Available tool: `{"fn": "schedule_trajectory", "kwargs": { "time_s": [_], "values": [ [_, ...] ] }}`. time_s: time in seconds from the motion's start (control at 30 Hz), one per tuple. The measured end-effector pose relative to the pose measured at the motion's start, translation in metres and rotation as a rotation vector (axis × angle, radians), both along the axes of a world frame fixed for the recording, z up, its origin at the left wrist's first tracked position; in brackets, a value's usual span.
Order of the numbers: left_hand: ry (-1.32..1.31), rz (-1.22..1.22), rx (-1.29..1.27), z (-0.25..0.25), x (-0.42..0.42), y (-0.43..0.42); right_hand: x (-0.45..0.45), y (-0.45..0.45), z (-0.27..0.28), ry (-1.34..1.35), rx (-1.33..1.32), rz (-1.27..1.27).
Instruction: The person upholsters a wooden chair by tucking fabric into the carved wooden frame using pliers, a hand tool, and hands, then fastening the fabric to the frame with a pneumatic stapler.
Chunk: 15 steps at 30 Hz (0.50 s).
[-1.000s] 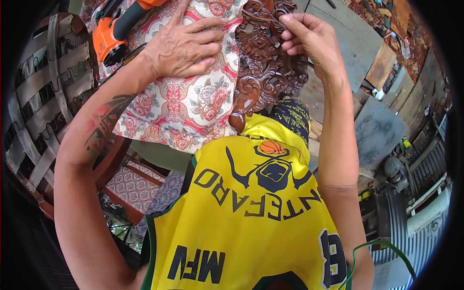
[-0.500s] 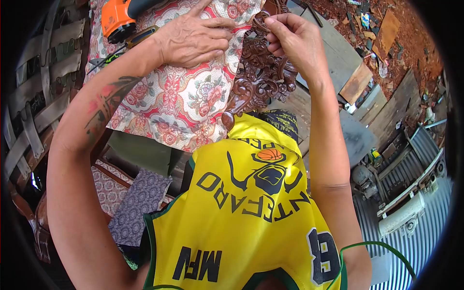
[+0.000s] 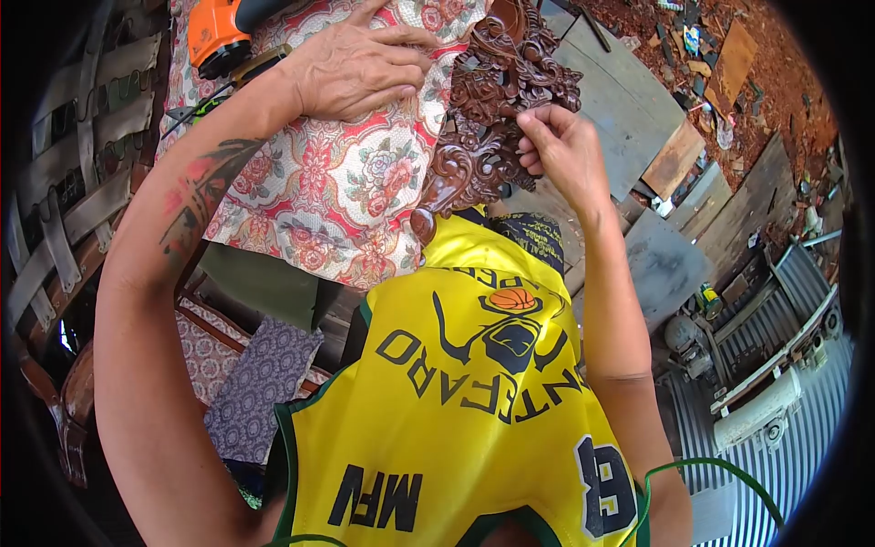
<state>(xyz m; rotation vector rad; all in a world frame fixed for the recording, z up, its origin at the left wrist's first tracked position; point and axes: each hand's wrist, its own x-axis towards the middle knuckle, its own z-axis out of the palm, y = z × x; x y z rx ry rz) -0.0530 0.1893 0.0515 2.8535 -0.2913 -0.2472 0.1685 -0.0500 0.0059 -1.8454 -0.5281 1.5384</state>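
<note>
My left hand (image 3: 360, 73) lies flat with fingers spread on a red and cream floral upholstery fabric (image 3: 319, 173). That fabric covers a padded surface, and its right edge runs along dark, glossy carved wood (image 3: 469, 169). At the outer side of the carving, my right hand (image 3: 567, 155) is closed, thumb against curled fingers. Whatever it pinches, if anything, is too small or hidden to make out. An orange and black power tool (image 3: 217, 41) rests on the fabric beyond my left wrist, with another slim tool (image 3: 260, 66) partly behind the wrist.
On the left stands a chair frame with woven straps (image 3: 87, 100). Patterned fabric (image 3: 264, 387) lies below the upholstered piece. Boards (image 3: 624, 100) and scattered scraps cover the ground at right, near corrugated metal sheets (image 3: 775, 492). A green cord (image 3: 715, 460) crosses the lower right.
My right hand has come down along the carving, nearer my body, uncovering more of the wood's upper part. The left hand stays on the fabric, nearly in place.
</note>
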Motion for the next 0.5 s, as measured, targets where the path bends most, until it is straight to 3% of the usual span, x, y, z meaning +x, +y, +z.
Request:
{"fn": "schedule_trajectory", "kwargs": {
  "time_s": [0.3, 0.37, 0.4, 0.5],
  "values": [
    [0.014, 0.007, 0.034, -0.009, -0.005, 0.000, 0.007, 0.016, 0.015, -0.008, 0.052, -0.084],
    [-0.106, 0.054, 0.017, -0.014, -0.010, -0.004, -0.001, 0.036, 0.030, 0.025, 0.125, -0.151],
    [-0.035, 0.086, 0.013, -0.007, -0.008, -0.005, -0.010, 0.046, 0.038, 0.050, 0.161, -0.137],
    [0.002, 0.101, -0.017, -0.001, -0.010, -0.004, -0.041, 0.074, 0.056, -0.246, 0.526, -0.067]
  ]
}}
